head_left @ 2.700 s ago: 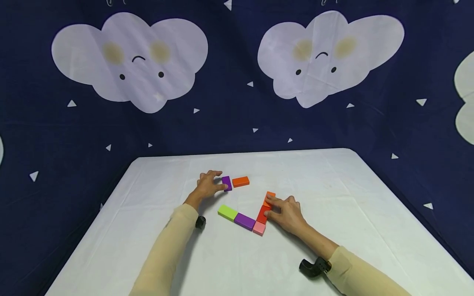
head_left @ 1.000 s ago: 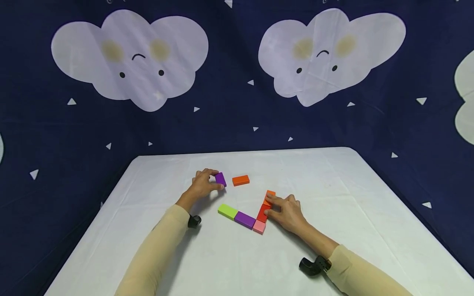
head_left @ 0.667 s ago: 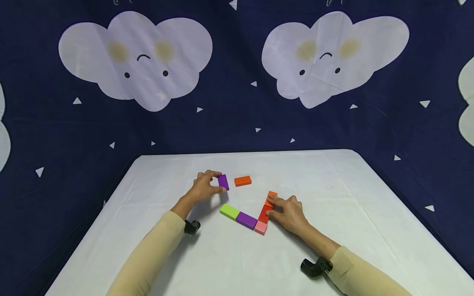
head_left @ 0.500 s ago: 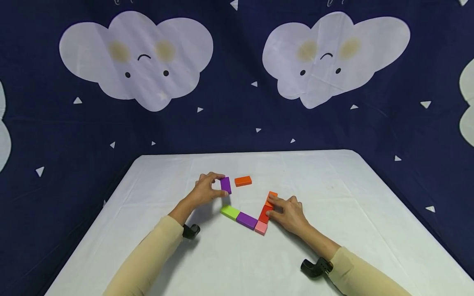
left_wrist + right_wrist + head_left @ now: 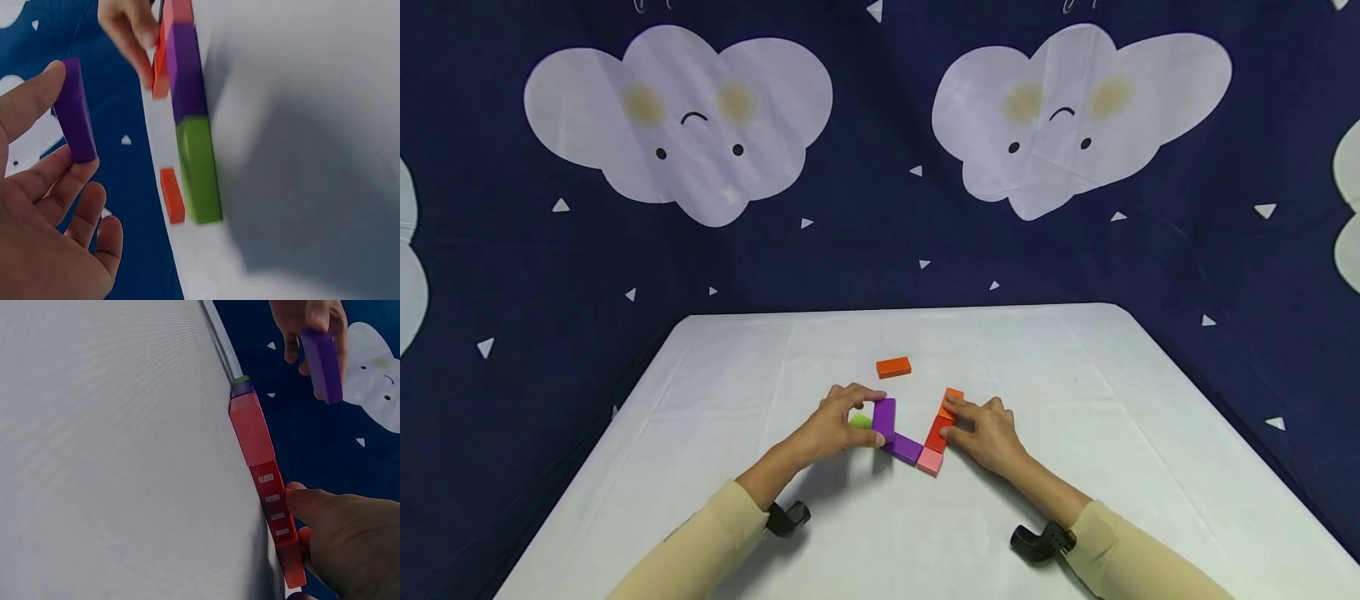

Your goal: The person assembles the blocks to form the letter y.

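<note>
My left hand (image 5: 831,429) pinches a purple block (image 5: 884,417) between thumb and fingertips. In the left wrist view this purple block (image 5: 76,115) is held up off the table. From the head it overlaps a lime green block (image 5: 860,421) and part of a second purple block (image 5: 907,451), which lie end to end. A pink block (image 5: 929,462) forms the corner, and from it a red block (image 5: 937,434) and an orange block (image 5: 954,392) run away from me. My right hand (image 5: 988,435) touches the red and orange blocks with thumb and fingertip along their right side.
A loose orange block (image 5: 893,367) lies farther back on the white-covered table (image 5: 1112,467). Behind the table hangs a dark blue cloth (image 5: 865,267) with clouds and triangles. Each wrist carries a black camera mount (image 5: 1041,543).
My left hand has lifted the purple block from beside the loose orange block and brought it right and nearer, over the green and purple row. My right hand has stayed at the red and orange blocks.
</note>
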The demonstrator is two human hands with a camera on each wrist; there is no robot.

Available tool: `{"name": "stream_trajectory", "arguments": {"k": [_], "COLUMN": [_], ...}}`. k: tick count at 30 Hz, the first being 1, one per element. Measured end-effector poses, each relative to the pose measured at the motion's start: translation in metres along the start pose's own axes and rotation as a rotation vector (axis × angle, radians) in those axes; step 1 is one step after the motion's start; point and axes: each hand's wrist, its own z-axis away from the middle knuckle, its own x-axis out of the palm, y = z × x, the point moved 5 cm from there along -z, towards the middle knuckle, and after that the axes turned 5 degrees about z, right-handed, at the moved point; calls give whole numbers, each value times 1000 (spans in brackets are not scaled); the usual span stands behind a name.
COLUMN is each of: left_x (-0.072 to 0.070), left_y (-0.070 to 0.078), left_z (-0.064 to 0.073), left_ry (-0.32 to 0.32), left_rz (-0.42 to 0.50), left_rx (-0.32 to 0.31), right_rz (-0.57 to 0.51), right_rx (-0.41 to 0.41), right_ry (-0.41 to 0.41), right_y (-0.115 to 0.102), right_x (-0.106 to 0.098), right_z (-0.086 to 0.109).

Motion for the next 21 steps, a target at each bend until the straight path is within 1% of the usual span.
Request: {"name": "stream_trajectory", "arguments": {"k": [3,8,13,15,18,21], "left_x": [10,25,40,46,54,61], "left_y": [4,10,13,12,9,5], "left_z": [7,19,28,31,34,37], "left_ry": [-47,-133,-202,-229,-265,-291], "left_rz": [27,50,35,24,2,-50], "left_rx": [18,71,131,129,104,92], "right_rz": [-4,-3,0,-1,-1,-2], "right_rx": [-1,-2,2,4,4,4], "right_ry": [2,13,15,14,12,8], "right_y": [0,-1,0,0,0,0], "right_x": [0,-1,-1,-1,0,0], "right_z": [0,0,1,1,2,2]}}
